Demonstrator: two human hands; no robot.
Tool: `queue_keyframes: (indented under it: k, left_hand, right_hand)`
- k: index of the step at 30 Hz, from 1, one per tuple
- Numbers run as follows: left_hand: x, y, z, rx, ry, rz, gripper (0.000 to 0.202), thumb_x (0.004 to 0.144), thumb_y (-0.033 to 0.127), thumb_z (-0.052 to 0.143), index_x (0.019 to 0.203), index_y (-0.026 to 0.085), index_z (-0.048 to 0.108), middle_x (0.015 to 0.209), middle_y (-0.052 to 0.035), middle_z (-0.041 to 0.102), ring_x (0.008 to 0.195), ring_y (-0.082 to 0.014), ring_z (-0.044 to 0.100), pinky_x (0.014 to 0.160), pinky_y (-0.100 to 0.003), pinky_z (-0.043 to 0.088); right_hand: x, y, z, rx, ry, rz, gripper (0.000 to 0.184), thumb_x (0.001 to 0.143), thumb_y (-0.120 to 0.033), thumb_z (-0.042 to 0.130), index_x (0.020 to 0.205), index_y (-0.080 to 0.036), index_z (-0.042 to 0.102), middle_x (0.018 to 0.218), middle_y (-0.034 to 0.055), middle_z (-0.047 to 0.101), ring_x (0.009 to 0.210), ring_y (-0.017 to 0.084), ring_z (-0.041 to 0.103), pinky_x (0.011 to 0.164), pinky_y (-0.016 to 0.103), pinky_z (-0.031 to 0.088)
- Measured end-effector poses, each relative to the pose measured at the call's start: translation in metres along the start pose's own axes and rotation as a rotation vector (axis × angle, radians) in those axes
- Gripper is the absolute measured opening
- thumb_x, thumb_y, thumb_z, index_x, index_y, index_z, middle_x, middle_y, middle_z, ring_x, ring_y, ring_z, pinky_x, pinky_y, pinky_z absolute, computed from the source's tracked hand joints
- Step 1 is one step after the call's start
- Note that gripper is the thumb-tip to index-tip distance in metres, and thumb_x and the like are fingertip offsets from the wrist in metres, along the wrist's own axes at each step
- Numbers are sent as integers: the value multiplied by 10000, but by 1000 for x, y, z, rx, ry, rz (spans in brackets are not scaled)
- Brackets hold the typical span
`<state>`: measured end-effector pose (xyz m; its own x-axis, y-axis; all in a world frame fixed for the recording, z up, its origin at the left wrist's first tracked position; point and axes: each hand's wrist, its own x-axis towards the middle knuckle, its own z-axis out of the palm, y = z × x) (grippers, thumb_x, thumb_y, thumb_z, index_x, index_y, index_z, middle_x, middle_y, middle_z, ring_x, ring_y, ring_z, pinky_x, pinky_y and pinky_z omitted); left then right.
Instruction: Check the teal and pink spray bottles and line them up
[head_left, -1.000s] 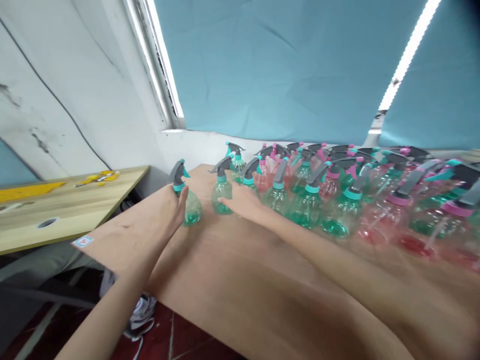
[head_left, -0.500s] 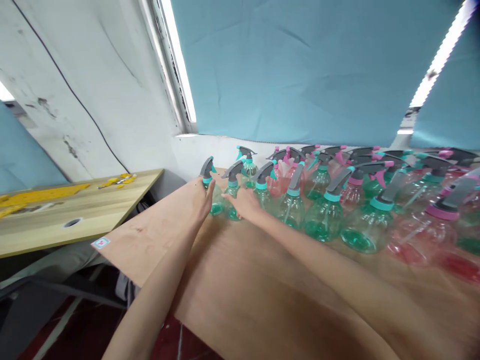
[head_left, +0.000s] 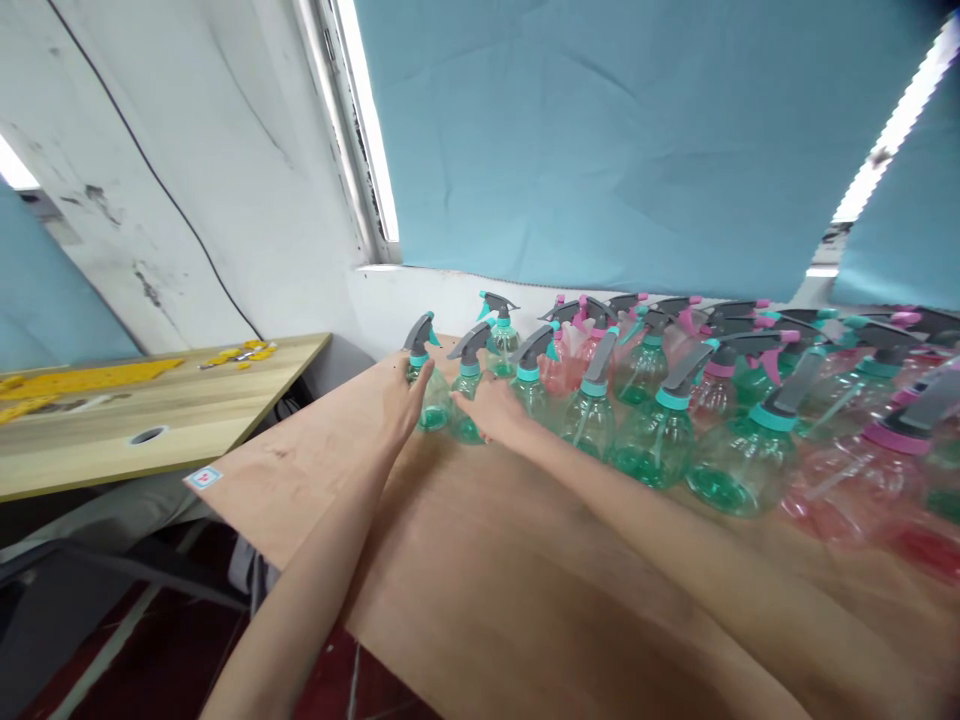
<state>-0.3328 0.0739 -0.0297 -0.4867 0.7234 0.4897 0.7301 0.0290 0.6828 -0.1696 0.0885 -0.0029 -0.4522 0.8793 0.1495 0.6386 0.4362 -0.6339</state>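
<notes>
A row of clear spray bottles with grey trigger heads stands on the wooden table. My left hand (head_left: 403,402) is against the left side of the leftmost green spray bottle (head_left: 433,415), thumb raised along it and the other fingers mostly hidden. On the second green spray bottle (head_left: 467,425) my right hand (head_left: 501,408) grips the right side, its thumb across the front. The fingertips behind this bottle are hidden. Both bottles stand upright side by side. Just right of my right hand is a third green spray bottle (head_left: 532,395).
Several more green and pink spray bottles (head_left: 652,440) crowd the right side of the wooden table (head_left: 480,560), up to the wall. One green spray bottle (head_left: 504,340) stands behind the front row. Another table (head_left: 202,420) at left holds yellow pieces (head_left: 251,352).
The view has shifted slightly, so the scene sits a little further right. Both hands keep their places at the two leftmost bottles.
</notes>
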Motion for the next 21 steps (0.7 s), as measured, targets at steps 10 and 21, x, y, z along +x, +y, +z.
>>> queue_keyframes:
  k: [10,21]
  left_hand:
    - [0,4,-18,-81,52,-26,325,907,304,566,1196,156,544,1197,-93,582,1004,-224,610,834,-433,532]
    - [-91,72,-67,-173,-180,137,385,862,473,534,1104,175,566,1137,-99,635,1076,-245,601,896,-384,500]
  right_hand:
    - [-24,-10,-10,-104,-47,-22,565,903,-462,503,1270,-33,470,856,185,704,745,269,701,646,333,523]
    - [-123,12,-36,-289,-37,-168,492,900,-486,483,1163,-71,518,1005,186,672,883,330,673,694,385,489]
